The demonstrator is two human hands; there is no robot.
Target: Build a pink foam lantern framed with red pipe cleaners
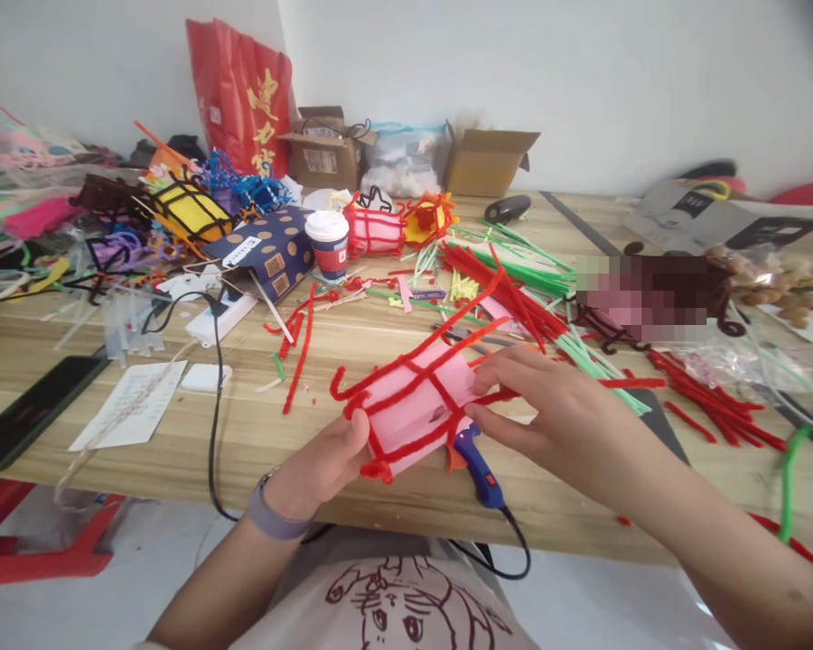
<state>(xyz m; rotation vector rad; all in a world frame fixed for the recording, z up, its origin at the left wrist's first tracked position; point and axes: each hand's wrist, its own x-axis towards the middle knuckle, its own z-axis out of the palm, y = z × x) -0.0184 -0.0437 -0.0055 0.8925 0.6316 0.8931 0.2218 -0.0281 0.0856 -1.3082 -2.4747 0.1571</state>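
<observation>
Frame (pixel 406 384) of red fuzzy stems round pink panels, held tilted at centre above the table (pixel 569 519); left hand (pixel 322 465) thumb presses its 8 o'clock end, other fingers mostly hidden, can't tell; right hand (pixel 556 402) thumb and index look to pinch its 3 o'clock end; light grip best, panels may buckle; glue gun (pixel 484 474) crowds 4 o'clock; table edge near at 6; loose red stems (pixel 515 293) at 1; more room at 9, short of black cable (pixel 217 415).

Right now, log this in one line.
left hand: holding pink lantern; right hand: touching its right end; glue gun: on table
</observation>
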